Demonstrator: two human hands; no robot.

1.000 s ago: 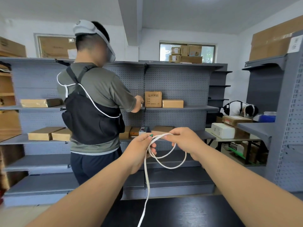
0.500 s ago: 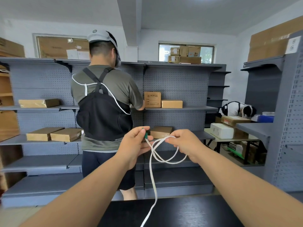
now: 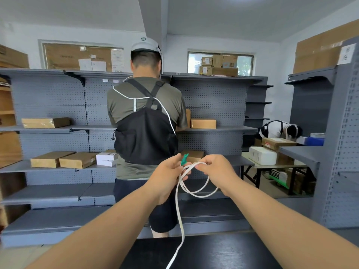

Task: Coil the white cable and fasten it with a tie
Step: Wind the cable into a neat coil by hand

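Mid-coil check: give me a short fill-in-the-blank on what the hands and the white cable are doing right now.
1. The loose tail of the white cable drops toward the ____ table.
2. The left hand holds the cable together with a small piece coloured ____.
3. The right hand pinches the cable at the ____ of its hanging loops.

Missing words: black; green; top.

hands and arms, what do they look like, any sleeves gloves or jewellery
The left hand and right hand are bare: no gloves or rings visible. The left forearm and right forearm are bare too, with no sleeves, watch or bands anywhere in view.
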